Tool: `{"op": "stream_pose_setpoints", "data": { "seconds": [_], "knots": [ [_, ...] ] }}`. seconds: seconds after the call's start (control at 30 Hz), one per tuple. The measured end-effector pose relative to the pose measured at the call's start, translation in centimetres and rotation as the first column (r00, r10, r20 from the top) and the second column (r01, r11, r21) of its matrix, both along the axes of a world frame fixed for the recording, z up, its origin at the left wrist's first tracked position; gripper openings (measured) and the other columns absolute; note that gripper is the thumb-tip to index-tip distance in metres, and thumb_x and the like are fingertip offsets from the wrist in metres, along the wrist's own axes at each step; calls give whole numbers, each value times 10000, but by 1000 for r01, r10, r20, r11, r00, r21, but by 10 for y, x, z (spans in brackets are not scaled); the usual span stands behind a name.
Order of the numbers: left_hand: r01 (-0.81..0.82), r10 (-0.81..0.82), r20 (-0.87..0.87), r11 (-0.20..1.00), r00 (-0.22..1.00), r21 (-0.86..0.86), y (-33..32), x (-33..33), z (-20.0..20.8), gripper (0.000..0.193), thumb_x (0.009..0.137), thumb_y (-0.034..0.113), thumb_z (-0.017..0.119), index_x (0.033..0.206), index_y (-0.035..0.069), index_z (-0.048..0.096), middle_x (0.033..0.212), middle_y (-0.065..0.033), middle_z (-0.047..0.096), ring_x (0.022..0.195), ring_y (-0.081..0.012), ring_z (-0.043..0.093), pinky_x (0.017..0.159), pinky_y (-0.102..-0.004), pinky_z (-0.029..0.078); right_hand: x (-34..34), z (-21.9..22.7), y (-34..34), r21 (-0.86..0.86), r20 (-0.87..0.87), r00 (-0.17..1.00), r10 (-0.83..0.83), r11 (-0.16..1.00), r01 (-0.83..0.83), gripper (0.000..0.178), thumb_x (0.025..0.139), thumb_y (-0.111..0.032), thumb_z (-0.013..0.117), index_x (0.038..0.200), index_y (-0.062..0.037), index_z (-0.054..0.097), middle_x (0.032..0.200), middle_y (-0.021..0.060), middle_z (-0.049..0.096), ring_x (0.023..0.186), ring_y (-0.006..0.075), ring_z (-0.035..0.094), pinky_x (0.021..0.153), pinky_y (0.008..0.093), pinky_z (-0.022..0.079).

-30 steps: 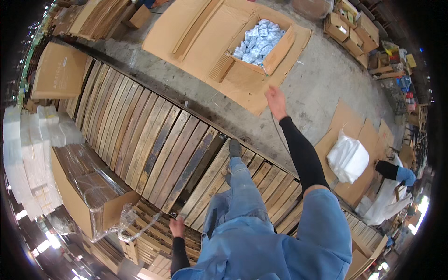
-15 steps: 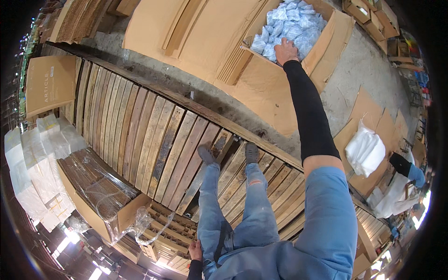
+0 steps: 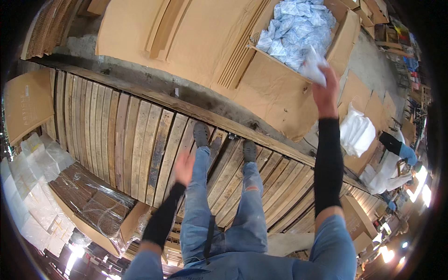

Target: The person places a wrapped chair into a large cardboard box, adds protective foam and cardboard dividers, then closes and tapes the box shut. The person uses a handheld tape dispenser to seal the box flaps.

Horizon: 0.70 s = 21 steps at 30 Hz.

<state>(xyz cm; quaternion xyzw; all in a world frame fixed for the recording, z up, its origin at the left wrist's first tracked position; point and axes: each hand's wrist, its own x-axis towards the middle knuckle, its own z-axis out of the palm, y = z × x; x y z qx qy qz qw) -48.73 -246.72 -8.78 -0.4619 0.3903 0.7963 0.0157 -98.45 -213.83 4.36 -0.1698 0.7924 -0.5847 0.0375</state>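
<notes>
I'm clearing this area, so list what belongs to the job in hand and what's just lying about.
Job in hand:
- pale packet, blurred, in the right hand
- open cardboard box holding similar packets

Seemingly just lying about:
- white bundle, right
- film-wrapped cardboard stack, lower left
- brown carton, far left

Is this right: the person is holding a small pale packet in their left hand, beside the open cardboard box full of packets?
Not quite: it's the other hand. The head view shows the small pale packet in the person's right hand, beside the open cardboard box full of packets. The left hand holds nothing.
</notes>
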Motion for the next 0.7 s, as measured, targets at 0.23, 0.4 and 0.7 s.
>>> {"op": "stream_pose_setpoints", "data": {
  "seconds": [0.23, 0.4, 0.7],
  "knots": [
    [514, -591, 182, 461, 786, -724, -24, -374, -59, 547, 948, 359, 735, 1253, -82, 626, 1199, -211, 715, 1109, -247, 681, 958, -351, 526, 220, -10, -31, -441, 886, 437, 152, 564, 698, 422, 749, -161, 607, 1156, -52, 580, 1182, 178, 662, 1110, 369, 667, 974, 576, 549],
    [609, -736, 96, 471, 670, -638, -21, -396, -72, 473, 965, 325, 719, 1183, -90, 649, 1078, -184, 750, 1007, -209, 704, 906, -318, 535, 294, -29, -74, -539, 757, 366, 542, 201, 818, 539, 850, -137, 653, 1378, -92, 553, 1299, 187, 621, 1171, 363, 647, 879, 574, 611],
    [343, -541, 0, 534, 841, -773, -56, -392, -61, 206, 979, 132, 687, 950, -48, 591, 792, -33, 660, 709, -80, 559, 640, -262, 460, 213, -29, -126, -317, 921, 341, 185, 867, 384, 359, 846, -26, 766, 1164, -43, 601, 899, 0, 612, 794, 153, 648, 749, 344, 596]
  ]
}}
